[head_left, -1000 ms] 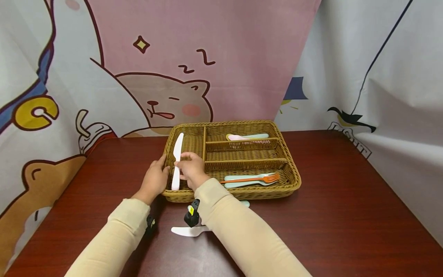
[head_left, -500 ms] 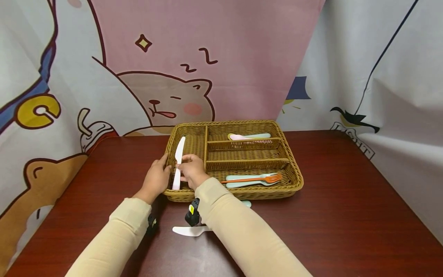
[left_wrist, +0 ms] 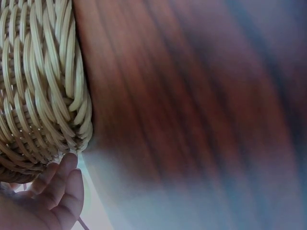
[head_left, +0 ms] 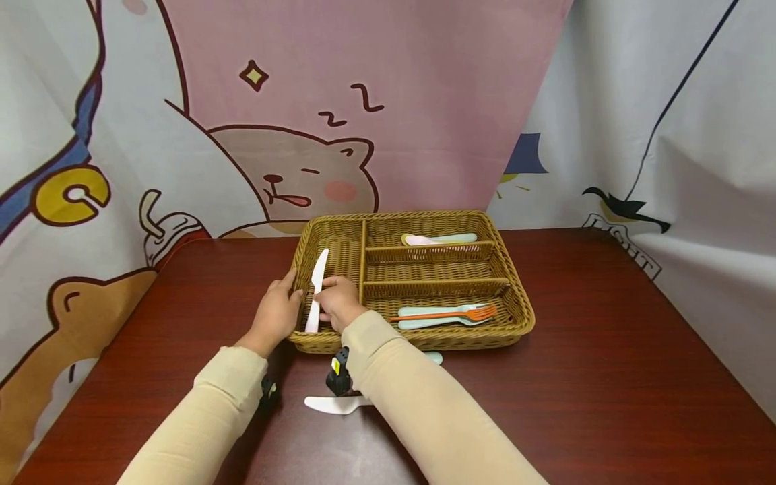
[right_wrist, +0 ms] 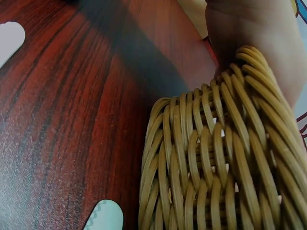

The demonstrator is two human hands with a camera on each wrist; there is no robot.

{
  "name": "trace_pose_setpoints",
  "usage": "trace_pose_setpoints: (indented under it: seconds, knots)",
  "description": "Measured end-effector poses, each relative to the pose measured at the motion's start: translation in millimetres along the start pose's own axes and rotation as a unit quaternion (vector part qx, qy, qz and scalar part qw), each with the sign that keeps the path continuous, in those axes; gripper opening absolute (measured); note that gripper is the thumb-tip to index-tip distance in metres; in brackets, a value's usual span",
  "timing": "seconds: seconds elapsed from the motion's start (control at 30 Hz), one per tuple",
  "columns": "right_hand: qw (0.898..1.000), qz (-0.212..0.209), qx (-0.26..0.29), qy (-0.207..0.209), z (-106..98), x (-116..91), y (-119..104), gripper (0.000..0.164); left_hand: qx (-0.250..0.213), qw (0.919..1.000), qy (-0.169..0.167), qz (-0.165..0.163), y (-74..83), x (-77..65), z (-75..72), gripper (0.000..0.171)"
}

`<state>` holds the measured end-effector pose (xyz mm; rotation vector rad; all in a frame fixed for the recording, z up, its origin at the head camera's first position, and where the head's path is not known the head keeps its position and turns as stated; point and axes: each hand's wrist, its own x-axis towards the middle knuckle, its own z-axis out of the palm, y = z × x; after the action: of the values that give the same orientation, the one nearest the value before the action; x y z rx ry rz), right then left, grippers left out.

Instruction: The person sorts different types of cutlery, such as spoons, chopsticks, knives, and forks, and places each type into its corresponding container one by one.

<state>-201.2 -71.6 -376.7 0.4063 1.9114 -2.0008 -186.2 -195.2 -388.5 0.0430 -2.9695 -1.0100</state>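
Note:
A white plastic table knife [head_left: 320,266] stands out from my right hand [head_left: 339,300], which pinches it along the handle. Knife and hand are low inside the left compartment of the woven basket [head_left: 412,342], blade pointing to the back. My left hand [head_left: 275,312] holds the basket's left rim near the front corner, thumb on the rim side. In the left wrist view, the fingers [left_wrist: 64,189] lie against the outside of the wicker. The right wrist view shows the basket's front wall [right_wrist: 211,167] hiding the right fingertips.
Another white knife [head_left: 335,404] lies on the table before the basket, partly under the right forearm. A pale green handle [head_left: 434,358] shows beside it. Pale green utensils and an orange fork [head_left: 479,312] lie in the front compartment, spoons [head_left: 439,239] in the back one.
My right hand and the knife have lowered slightly further into the left compartment, toward the front. My left hand keeps its place on the rim. The whole view has shifted a little.

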Motion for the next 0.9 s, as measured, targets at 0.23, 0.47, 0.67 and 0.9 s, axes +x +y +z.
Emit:
trace_pose_setpoints:
  seconds: [0.23,0.47,0.67,0.9]
  knots:
    - [1.0,0.006,-0.018,0.009,1.7,0.6,1.3,0.035,-0.004,1.0,0.001,-0.003,0.8,-0.6,0.1,0.055]
    - [0.999,0.008,-0.023,0.023,4.1,3.0,2.0,0.039,-0.006,0.9999,0.008,0.003,2.5,-1.6,-0.1,0.055]
    - [0.999,0.006,-0.039,0.031,4.9,3.3,2.5,0.041,-0.005,0.9999,0.009,0.003,2.3,-1.3,-0.1,0.054]
    - [0.999,0.0,-0.038,0.037,5.9,1.6,4.7,0.043,0.0,0.9999,0.009,0.01,0.5,-1.9,-0.4,0.054]
